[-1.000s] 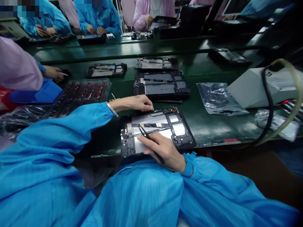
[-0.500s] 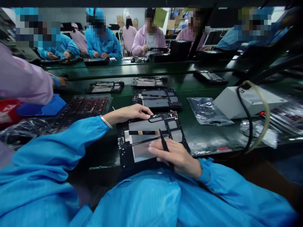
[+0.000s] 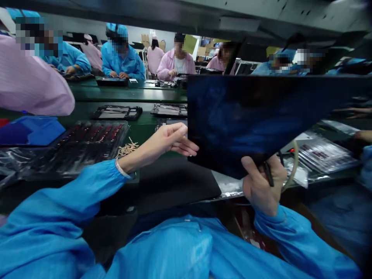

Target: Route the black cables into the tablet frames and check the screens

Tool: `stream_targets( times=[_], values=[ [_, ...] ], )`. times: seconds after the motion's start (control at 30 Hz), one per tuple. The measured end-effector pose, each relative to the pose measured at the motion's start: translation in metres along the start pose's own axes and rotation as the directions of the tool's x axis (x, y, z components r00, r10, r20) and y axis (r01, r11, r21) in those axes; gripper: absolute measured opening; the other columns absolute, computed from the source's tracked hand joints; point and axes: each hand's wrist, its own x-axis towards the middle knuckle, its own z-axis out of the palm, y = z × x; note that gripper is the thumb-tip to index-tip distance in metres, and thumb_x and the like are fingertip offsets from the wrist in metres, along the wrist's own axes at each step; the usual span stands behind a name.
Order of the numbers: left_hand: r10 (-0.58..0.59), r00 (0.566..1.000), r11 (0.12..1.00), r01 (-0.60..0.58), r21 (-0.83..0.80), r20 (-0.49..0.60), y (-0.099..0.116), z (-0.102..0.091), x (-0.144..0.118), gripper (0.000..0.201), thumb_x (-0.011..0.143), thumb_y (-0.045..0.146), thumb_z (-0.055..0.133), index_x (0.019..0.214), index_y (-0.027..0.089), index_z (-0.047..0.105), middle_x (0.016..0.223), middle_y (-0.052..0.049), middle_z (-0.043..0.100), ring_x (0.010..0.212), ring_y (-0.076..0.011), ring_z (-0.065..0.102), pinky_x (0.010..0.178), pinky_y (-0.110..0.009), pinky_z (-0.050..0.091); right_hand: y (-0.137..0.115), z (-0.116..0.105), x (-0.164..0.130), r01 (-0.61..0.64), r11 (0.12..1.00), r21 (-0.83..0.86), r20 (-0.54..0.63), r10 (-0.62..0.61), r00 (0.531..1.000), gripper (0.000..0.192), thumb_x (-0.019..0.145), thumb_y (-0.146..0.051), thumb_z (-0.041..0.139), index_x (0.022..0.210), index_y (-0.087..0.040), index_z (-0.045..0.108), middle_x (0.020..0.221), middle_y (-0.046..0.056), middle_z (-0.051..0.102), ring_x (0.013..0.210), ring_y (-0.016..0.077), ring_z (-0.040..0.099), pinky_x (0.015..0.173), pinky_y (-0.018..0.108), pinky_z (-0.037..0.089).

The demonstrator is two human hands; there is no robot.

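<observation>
A tablet assembly (image 3: 232, 120) is raised and tilted up, its dark glossy screen facing me and its inner side hidden. My right hand (image 3: 264, 184) grips its lower edge, thumb on the screen side. A slim black tool (image 3: 269, 174), perhaps tweezers, is tucked in that same hand. At the lower left corner, my left hand (image 3: 177, 139) has its fingers stretched out, their tips overlapping the screen; whether they press on it I cannot tell. Below lies a flat black mat (image 3: 177, 186) on the bench.
Open tablet housings (image 3: 117, 112) lie farther back on the green bench (image 3: 139, 133). To the left are a clear tray of parts (image 3: 90, 143) and a blue bin (image 3: 35, 130). A pink sleeve (image 3: 35, 85) reaches in at left. A metal beam (image 3: 203, 19) crosses above.
The tablet assembly has been lifted off the bench and turned from its open inner side to its screen side. My right hand rose rightward with it; my left hand came off its top edge.
</observation>
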Motion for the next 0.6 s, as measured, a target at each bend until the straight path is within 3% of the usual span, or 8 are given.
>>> stream_targets(
  times=[0.13, 0.27, 0.43, 0.6],
  values=[
    [0.110, 0.990, 0.984, -0.095, 0.150, -0.092, 0.003, 0.016, -0.008, 0.030, 0.091, 0.036, 0.071, 0.089, 0.018, 0.048, 0.060, 0.002, 0.068, 0.046, -0.0093, 0.061, 0.046, -0.014, 0.049, -0.009, 0.005, 0.000, -0.258, 0.940, 0.222, -0.006, 0.266, 0.964, 0.026, 0.075, -0.037, 0.085, 0.097, -0.026, 0.075, 0.106, 0.000, 0.076, 0.113, 0.0231, 0.069, 0.114, 0.044, 0.049],
    [0.134, 0.975, 0.975, -0.098, 0.201, -0.177, -0.002, 0.021, -0.008, 0.029, 0.096, 0.037, 0.065, 0.081, 0.018, 0.049, 0.052, 0.005, 0.062, 0.038, -0.0064, 0.052, 0.038, -0.012, 0.039, -0.013, 0.004, -0.003, -0.431, 0.857, 0.283, 0.059, 0.433, 0.899, 0.033, 0.074, -0.036, 0.085, 0.105, -0.028, 0.075, 0.112, -0.001, 0.075, 0.118, 0.0230, 0.067, 0.115, 0.042, 0.050],
    [0.039, 0.971, 0.996, -0.018, 0.089, -0.237, -0.009, 0.016, -0.004, 0.042, 0.098, 0.046, 0.061, 0.071, 0.016, 0.047, 0.050, 0.002, 0.060, 0.035, -0.0049, 0.049, 0.036, -0.012, 0.032, -0.009, 0.000, -0.003, -0.487, 0.853, 0.188, 0.312, 0.418, 0.853, 0.026, 0.097, -0.030, 0.062, 0.122, -0.031, 0.070, 0.120, -0.001, 0.074, 0.118, 0.0217, 0.069, 0.109, 0.045, 0.054],
    [-0.120, 0.961, 0.993, 0.120, -0.013, -0.249, -0.017, 0.007, 0.003, 0.041, 0.101, 0.041, 0.056, 0.071, 0.016, 0.046, 0.051, 0.002, 0.059, 0.037, -0.0038, 0.048, 0.039, -0.012, 0.034, 0.001, 0.001, -0.002, -0.491, 0.860, 0.141, 0.491, 0.370, 0.789, 0.034, 0.104, -0.029, 0.047, 0.134, -0.032, 0.063, 0.114, 0.001, 0.076, 0.118, 0.0206, 0.069, 0.109, 0.046, 0.055]
  ],
)
